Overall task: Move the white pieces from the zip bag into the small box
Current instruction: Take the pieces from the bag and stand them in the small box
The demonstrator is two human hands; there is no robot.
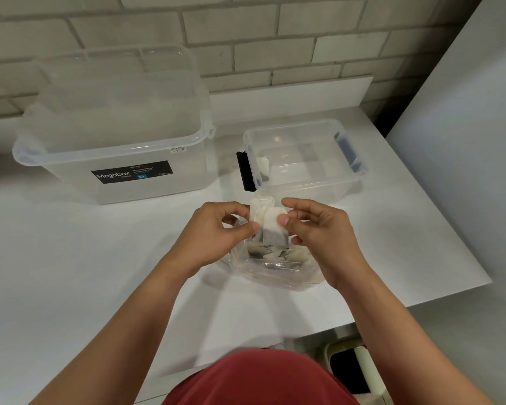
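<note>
bare forearms [146,305], no sleeves; red garment [260,378] below.

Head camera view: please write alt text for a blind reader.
Both hands, left hand and right hand, hold white pieces above an open zip bag, before a small clear box on a white table; a bigger box stands left.

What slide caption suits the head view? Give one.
Both hands hold tea bags above the zip bag.

Likely a home kitchen: white counter [100,273], brick-tile wall [275,39].
</note>
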